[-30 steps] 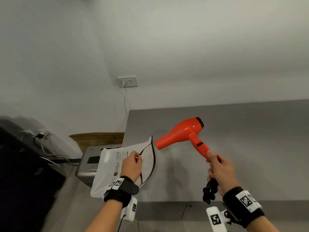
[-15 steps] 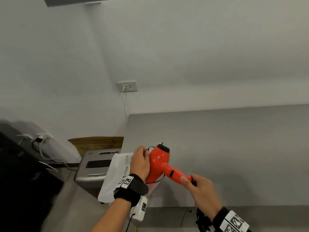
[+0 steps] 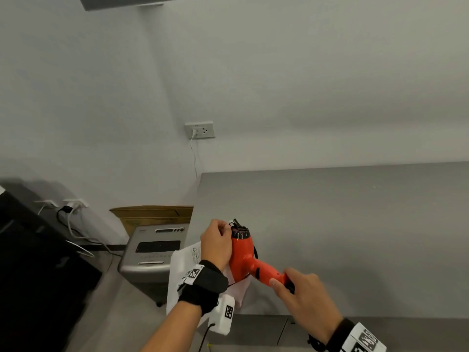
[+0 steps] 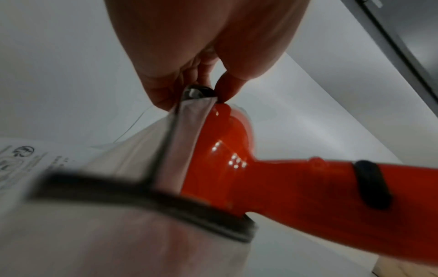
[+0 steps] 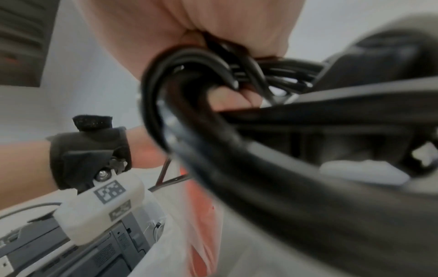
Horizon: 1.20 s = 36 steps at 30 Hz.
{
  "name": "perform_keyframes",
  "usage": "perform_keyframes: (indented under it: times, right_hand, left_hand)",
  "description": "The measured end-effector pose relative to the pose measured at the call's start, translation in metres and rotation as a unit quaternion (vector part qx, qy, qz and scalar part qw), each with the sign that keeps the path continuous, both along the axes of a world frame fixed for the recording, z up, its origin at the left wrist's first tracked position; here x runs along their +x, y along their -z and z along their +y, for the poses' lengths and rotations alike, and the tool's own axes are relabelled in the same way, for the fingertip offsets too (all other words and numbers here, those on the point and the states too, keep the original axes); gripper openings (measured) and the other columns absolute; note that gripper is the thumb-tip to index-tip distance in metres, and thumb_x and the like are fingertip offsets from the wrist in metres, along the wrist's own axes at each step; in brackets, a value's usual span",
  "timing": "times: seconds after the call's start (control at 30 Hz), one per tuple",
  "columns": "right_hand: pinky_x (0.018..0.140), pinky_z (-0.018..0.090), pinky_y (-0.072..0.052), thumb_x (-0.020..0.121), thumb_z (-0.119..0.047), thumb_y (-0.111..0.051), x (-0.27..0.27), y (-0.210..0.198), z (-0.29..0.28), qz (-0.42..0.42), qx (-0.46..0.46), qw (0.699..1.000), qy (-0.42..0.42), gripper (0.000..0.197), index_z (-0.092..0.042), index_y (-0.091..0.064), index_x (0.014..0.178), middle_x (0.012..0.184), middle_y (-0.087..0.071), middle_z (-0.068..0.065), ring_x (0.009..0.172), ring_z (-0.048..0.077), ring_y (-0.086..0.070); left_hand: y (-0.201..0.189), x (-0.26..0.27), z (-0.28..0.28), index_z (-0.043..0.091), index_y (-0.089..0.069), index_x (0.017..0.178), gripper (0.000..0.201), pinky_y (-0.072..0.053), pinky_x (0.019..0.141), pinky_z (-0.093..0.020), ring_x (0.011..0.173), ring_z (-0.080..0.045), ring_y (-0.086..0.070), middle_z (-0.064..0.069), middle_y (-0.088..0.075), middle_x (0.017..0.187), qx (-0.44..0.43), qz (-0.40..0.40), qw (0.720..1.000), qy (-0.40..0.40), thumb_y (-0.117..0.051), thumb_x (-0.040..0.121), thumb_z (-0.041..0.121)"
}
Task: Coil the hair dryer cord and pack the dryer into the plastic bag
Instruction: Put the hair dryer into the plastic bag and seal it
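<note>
I judge the cord [image 5: 213, 78] coiled, bunched with the handle in my curled right hand [image 3: 302, 292], while the dryer [image 3: 243, 257], lower centre of the head view, is nose-first partway into the bag [image 3: 182, 265], whose rim my left hand [image 3: 215, 247] pinches; handle and cord remain outside.

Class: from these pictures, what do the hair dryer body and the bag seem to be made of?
Hair dryer: probably hard glossy orange plastic; sharp highlights show on its shell. Bag: thin white plastic film, likely; it creases and carries print.

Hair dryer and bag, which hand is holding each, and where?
Right hand grips the hair dryer at the handle's end, with the coiled cord; left hand pinches the plastic bag at its mouth.
</note>
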State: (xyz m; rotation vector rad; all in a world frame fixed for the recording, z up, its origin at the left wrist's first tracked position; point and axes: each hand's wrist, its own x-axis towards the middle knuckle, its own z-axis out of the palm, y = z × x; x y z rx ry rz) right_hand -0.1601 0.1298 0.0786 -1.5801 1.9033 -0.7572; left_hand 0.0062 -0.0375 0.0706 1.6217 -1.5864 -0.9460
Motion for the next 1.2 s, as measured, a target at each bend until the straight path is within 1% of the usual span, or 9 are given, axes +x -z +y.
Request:
perform_keyframes:
  times: [0.17, 0.33, 0.5, 0.6, 0.67, 0.83, 1.03, 1.13, 1.2]
  right_hand:
    - [0.048, 0.020, -0.033, 0.096, -0.055, -0.050, 0.002, -0.006, -0.013, 0.037, 0.000, 0.999, -0.016, 0.039, -0.022, -0.048, 0.075, 0.060, -0.046, -0.008, 0.047, 0.011, -0.036]
    - [0.050, 0.020, -0.034, 0.095, -0.056, -0.051, -0.001, -0.011, -0.021, 0.054, -0.013, 0.998, -0.042, 0.041, -0.019, -0.053, 0.077, 0.059, -0.050, -0.006, 0.046, 0.009, -0.037]
    - [0.047, 0.021, -0.030, 0.096, -0.029, -0.058, -0.009, -0.016, -0.056, -0.069, 0.035, 0.996, 0.032, 0.038, -0.011, -0.053, 0.063, 0.052, -0.047, -0.006, 0.044, 0.007, -0.035]
    - [0.046, 0.020, -0.034, 0.096, -0.029, -0.060, -0.017, -0.016, -0.064, -0.176, 0.053, 0.979, 0.091, 0.038, -0.011, -0.064, 0.063, 0.040, -0.047, -0.011, 0.035, 0.004, -0.037]
    - [0.045, 0.027, -0.034, 0.095, -0.036, -0.061, -0.019, -0.014, -0.066, -0.256, 0.070, 0.955, 0.136, 0.036, -0.011, -0.068, 0.070, 0.035, -0.041, -0.012, 0.032, 0.006, -0.034]
    - [0.042, 0.027, -0.031, 0.098, -0.032, -0.060, -0.018, -0.008, -0.072, -0.417, 0.081, 0.884, 0.196, 0.034, -0.004, -0.065, 0.078, 0.050, -0.028, -0.003, 0.039, 0.014, -0.024]
    - [0.043, 0.030, -0.035, 0.097, 0.001, -0.034, -0.009, -0.008, -0.077, -0.465, 0.082, 0.854, 0.218, 0.031, -0.010, -0.044, 0.070, 0.051, -0.034, 0.002, 0.042, 0.016, -0.030]
    - [0.050, 0.032, -0.042, 0.099, -0.013, -0.051, -0.011, -0.011, -0.078, -0.494, 0.048, 0.845, 0.197, 0.024, -0.004, -0.054, 0.077, 0.058, -0.048, 0.008, 0.049, 0.022, -0.044]
    - [0.061, 0.041, -0.044, 0.089, -0.028, -0.064, -0.013, -0.012, -0.082, -0.473, 0.040, 0.859, 0.190, 0.027, -0.002, -0.063, 0.088, 0.076, -0.056, 0.016, 0.067, 0.027, -0.051]
  left_hand:
    - [-0.010, -0.012, 0.024, 0.028, -0.057, 0.102, 0.008, -0.047, 0.085, -0.026, 0.095, -0.007, -0.060, 0.010, -0.064, 0.099, -0.046, -0.034, 0.995, 0.077, -0.050, 0.103, 0.033]
    - [-0.028, -0.011, 0.028, 0.029, -0.056, 0.101, 0.008, -0.046, 0.080, -0.022, 0.092, -0.007, -0.060, 0.013, -0.061, 0.094, -0.089, -0.062, 0.989, 0.104, -0.049, 0.103, 0.033]
    - [-0.018, -0.030, 0.071, 0.028, -0.056, 0.104, 0.009, -0.054, 0.073, -0.024, 0.078, -0.003, -0.060, 0.016, -0.060, 0.089, -0.132, -0.078, 0.947, 0.283, -0.047, 0.104, 0.032]
    - [-0.006, -0.018, 0.071, 0.035, -0.052, 0.113, 0.010, -0.046, 0.064, -0.018, 0.070, 0.001, -0.054, 0.014, -0.053, 0.079, -0.124, -0.085, 0.957, 0.247, -0.051, 0.103, 0.035]
    - [0.000, -0.006, 0.070, 0.037, -0.046, 0.121, 0.022, -0.039, 0.062, -0.014, 0.067, 0.003, -0.049, 0.014, -0.048, 0.080, -0.111, -0.141, 0.957, 0.226, -0.054, 0.101, 0.037]
    - [0.005, 0.001, 0.073, 0.033, -0.049, 0.114, 0.021, -0.045, 0.065, -0.018, 0.070, 0.000, -0.051, 0.013, -0.052, 0.082, -0.065, -0.137, 0.966, 0.211, -0.056, 0.099, 0.021]
    - [-0.013, -0.013, 0.106, 0.032, -0.050, 0.109, 0.016, -0.035, 0.060, -0.014, 0.064, -0.003, -0.048, 0.014, -0.048, 0.070, -0.087, -0.064, 0.953, 0.284, -0.050, 0.100, 0.020]
    - [-0.019, -0.007, 0.112, 0.042, -0.046, 0.104, 0.020, -0.036, 0.060, -0.013, 0.063, -0.002, -0.052, 0.017, -0.053, 0.068, -0.081, -0.030, 0.952, 0.294, -0.052, 0.100, 0.023]
    - [-0.029, -0.011, 0.123, 0.043, -0.043, 0.107, 0.016, -0.044, 0.066, -0.017, 0.072, -0.001, -0.058, 0.018, -0.063, 0.081, -0.060, -0.021, 0.938, 0.342, -0.050, 0.101, 0.029]
